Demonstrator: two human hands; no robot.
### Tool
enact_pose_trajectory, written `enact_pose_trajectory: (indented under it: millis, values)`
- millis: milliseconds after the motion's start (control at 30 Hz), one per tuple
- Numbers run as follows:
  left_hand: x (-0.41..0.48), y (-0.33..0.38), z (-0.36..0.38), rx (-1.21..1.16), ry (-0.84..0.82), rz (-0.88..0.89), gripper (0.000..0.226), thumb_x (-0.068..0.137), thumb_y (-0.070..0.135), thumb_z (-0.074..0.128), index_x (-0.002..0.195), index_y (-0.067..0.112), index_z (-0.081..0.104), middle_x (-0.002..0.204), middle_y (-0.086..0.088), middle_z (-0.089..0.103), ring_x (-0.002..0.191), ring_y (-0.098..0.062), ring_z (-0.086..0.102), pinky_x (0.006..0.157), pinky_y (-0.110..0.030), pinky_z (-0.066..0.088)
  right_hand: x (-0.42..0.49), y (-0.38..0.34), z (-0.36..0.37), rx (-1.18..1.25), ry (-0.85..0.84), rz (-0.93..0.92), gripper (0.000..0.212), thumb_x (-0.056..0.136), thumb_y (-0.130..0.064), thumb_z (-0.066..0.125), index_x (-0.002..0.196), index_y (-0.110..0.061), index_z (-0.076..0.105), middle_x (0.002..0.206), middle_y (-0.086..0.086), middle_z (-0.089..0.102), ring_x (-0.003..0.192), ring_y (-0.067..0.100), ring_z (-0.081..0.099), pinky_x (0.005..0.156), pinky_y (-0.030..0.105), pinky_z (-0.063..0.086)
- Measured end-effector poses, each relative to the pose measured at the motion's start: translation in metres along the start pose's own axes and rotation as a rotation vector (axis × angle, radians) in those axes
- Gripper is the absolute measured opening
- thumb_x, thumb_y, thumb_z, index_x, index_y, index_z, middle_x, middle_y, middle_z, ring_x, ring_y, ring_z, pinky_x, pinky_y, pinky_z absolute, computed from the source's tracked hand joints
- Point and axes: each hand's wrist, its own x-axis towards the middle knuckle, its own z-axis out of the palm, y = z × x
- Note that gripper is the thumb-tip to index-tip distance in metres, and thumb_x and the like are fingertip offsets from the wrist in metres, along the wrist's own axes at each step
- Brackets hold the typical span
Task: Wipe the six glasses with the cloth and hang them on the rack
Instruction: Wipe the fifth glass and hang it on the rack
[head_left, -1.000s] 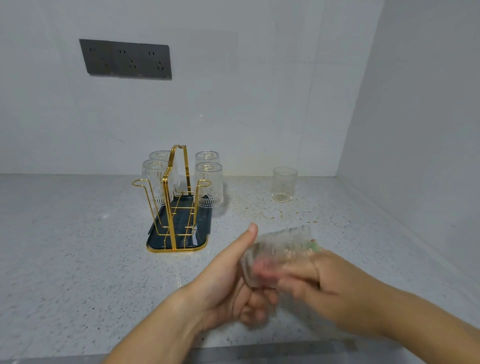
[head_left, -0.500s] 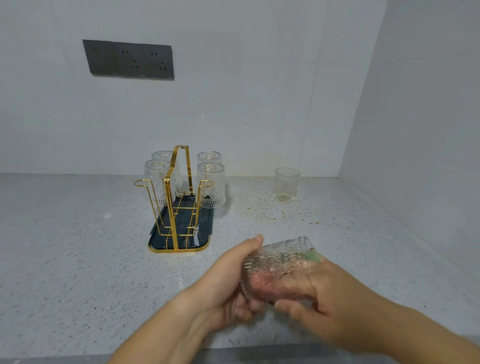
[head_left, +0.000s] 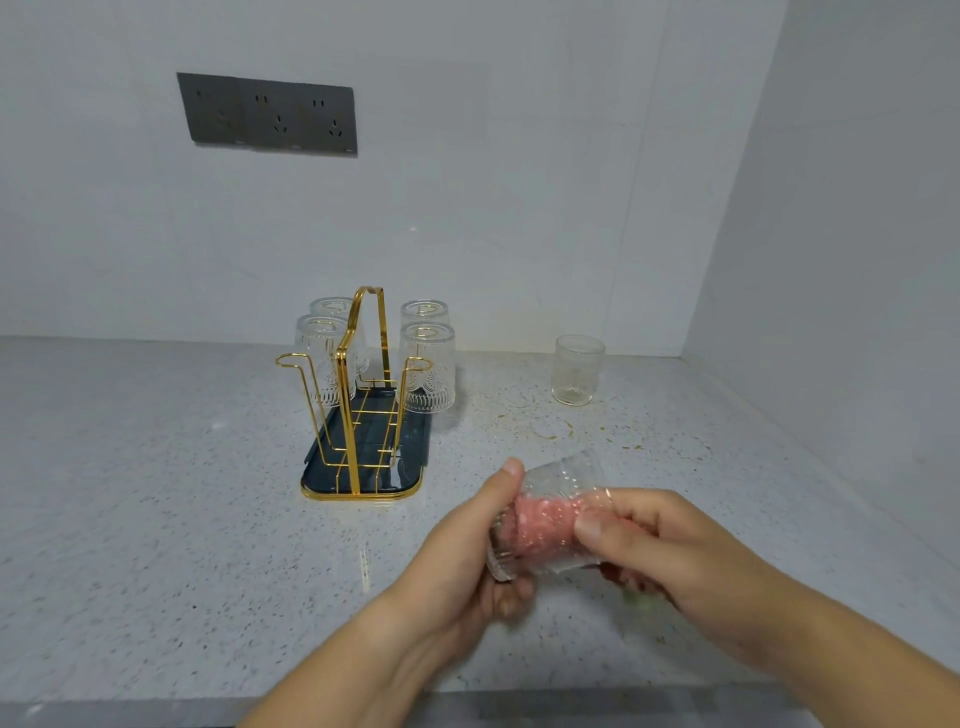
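Observation:
My left hand (head_left: 462, 551) grips a clear patterned glass (head_left: 558, 491) lying on its side above the counter's front. My right hand (head_left: 670, 545) holds a pink cloth (head_left: 545, 522) pushed inside that glass, thumb on the outer wall. Behind stands a gold wire rack (head_left: 358, 395) on a dark tray (head_left: 410, 457), with several glasses (head_left: 428, 369) hung upside down on its rear pegs. Its two front pegs are bare. One more glass (head_left: 577, 370) stands upright at the back right.
The speckled grey counter (head_left: 156, 493) meets a white back wall and a side wall on the right. A dark socket panel (head_left: 267, 114) sits on the back wall. Brownish stains (head_left: 545, 431) mark the counter near the upright glass.
The glass has turned in my hands and the pink cloth now shows deeper inside it. My right thumb has shifted onto the glass wall. The rack and other glasses have not moved.

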Motion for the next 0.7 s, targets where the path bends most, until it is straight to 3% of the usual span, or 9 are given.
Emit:
enact_pose_trajectory:
  millis: [33, 100, 167, 267, 367, 467, 600, 700]
  values:
    - [0.001, 0.002, -0.001, -0.016, 0.021, 0.018, 0.051, 0.088, 0.063, 0.059, 0.085, 0.014, 0.071, 0.060, -0.004, 0.060, 0.038, -0.014, 0.050, 0.036, -0.020, 0.036, 0.001, 0.003, -0.003, 0.082, 0.017, -0.004, 0.042, 0.082, -0.060, 0.068, 0.104, -0.025, 0.080, 0.084, 0.007, 0.068, 0.075, 0.021, 0.059, 0.068, 0.022, 0.048]
    - [0.003, 0.004, -0.003, -0.049, 0.054, 0.050, 0.052, 0.087, 0.062, 0.060, 0.094, 0.012, 0.072, 0.066, -0.006, 0.064, 0.039, -0.014, 0.051, 0.035, -0.021, 0.038, 0.004, 0.008, -0.009, 0.333, 0.045, 0.009, 0.050, 0.082, -0.054, 0.066, 0.112, -0.016, 0.077, 0.110, 0.020, 0.072, 0.099, 0.035, 0.066, 0.091, 0.039, 0.055]
    - [0.003, 0.005, -0.006, -0.070, 0.067, 0.067, 0.053, 0.089, 0.062, 0.060, 0.099, 0.015, 0.081, 0.078, -0.008, 0.070, 0.041, -0.014, 0.052, 0.036, -0.020, 0.041, 0.004, 0.010, -0.014, 0.499, -0.001, -0.008, 0.050, 0.085, -0.045, 0.064, 0.118, -0.008, 0.074, 0.125, 0.029, 0.067, 0.120, 0.041, 0.061, 0.108, 0.053, 0.047]
    - [0.003, 0.008, -0.008, -0.123, 0.061, 0.061, 0.049, 0.092, 0.061, 0.059, 0.098, 0.019, 0.083, 0.078, -0.007, 0.070, 0.042, -0.014, 0.053, 0.037, -0.019, 0.043, 0.004, 0.009, -0.019, 0.572, -0.144, -0.067, 0.058, 0.082, -0.034, 0.077, 0.129, -0.003, 0.067, 0.120, 0.024, 0.071, 0.113, 0.034, 0.067, 0.101, 0.040, 0.054]
    - [0.001, 0.012, -0.008, -0.171, 0.045, 0.004, 0.050, 0.091, 0.061, 0.059, 0.099, 0.014, 0.075, 0.069, -0.008, 0.065, 0.038, -0.014, 0.053, 0.034, -0.018, 0.040, 0.005, 0.005, -0.017, 0.275, -0.047, -0.071, 0.032, 0.098, -0.019, 0.061, 0.127, -0.010, 0.070, 0.122, 0.012, 0.075, 0.115, 0.022, 0.070, 0.098, 0.024, 0.054]
    - [-0.002, 0.013, -0.007, -0.185, -0.029, -0.081, 0.054, 0.091, 0.063, 0.057, 0.094, 0.011, 0.072, 0.070, -0.010, 0.062, 0.037, -0.014, 0.051, 0.031, -0.016, 0.037, 0.003, 0.002, -0.014, 0.009, 0.068, -0.106, 0.026, 0.092, -0.021, 0.059, 0.107, -0.011, 0.077, 0.097, 0.005, 0.081, 0.090, 0.011, 0.076, 0.080, 0.016, 0.054]
    - [-0.004, 0.012, -0.004, -0.122, -0.032, -0.023, 0.056, 0.094, 0.064, 0.052, 0.075, 0.016, 0.073, 0.061, -0.007, 0.058, 0.038, -0.013, 0.047, 0.031, -0.017, 0.033, 0.002, 0.014, -0.005, -0.249, 0.155, -0.163, 0.041, 0.095, -0.052, 0.058, 0.088, -0.016, 0.076, 0.086, 0.009, 0.075, 0.088, 0.028, 0.071, 0.091, 0.051, 0.054]
    - [-0.002, 0.009, 0.001, 0.053, 0.075, 0.158, 0.056, 0.098, 0.064, 0.047, 0.093, 0.010, 0.063, 0.055, -0.005, 0.052, 0.041, -0.016, 0.045, 0.037, -0.022, 0.035, 0.002, 0.019, 0.004, -0.152, 0.159, -0.190, 0.038, 0.100, -0.052, 0.053, 0.083, -0.025, 0.075, 0.084, 0.004, 0.076, 0.084, 0.023, 0.072, 0.089, 0.045, 0.056]
